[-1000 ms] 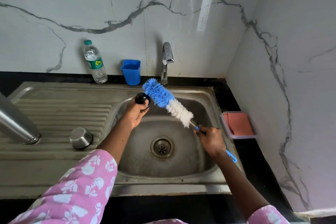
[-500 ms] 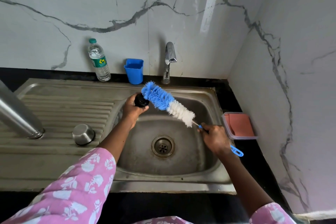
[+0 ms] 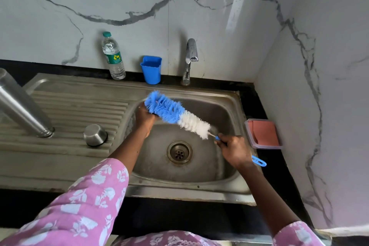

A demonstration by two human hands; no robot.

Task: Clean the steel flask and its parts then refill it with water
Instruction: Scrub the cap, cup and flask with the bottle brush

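Blue and white bristles of a bottle brush [image 3: 176, 115] lie slantwise over the sink basin [image 3: 209, 158], the blue tip at about ten o'clock from the drain [image 3: 179, 152]. The right hand [image 3: 235, 151] is curled tight round the brush's blue handle at three o'clock from the drain, the handle's loop sticking out past the wrist. The left hand [image 3: 144, 118] is cupped under the blue bristles at the basin's left wall; its fingers are curled round something dark, almost wholly hidden by the brush, and what it is cannot be made out.

The steel flask [image 3: 22, 106] stands mouth-down and tilted on the ribbed draining board [image 3: 79, 106], at nine o'clock from the basin and partly cut off by the picture's edge. Its steel cup [image 3: 95, 135] sits upside down on the board just beside it, nearer the basin.

At twelve o'clock, along the marble wall, stand a plastic water bottle [image 3: 113, 58], a blue tub [image 3: 151, 70] and the tap [image 3: 189, 60]. A clear box holding a pink sponge [image 3: 264, 133] rests on the black counter at the basin's right rim.
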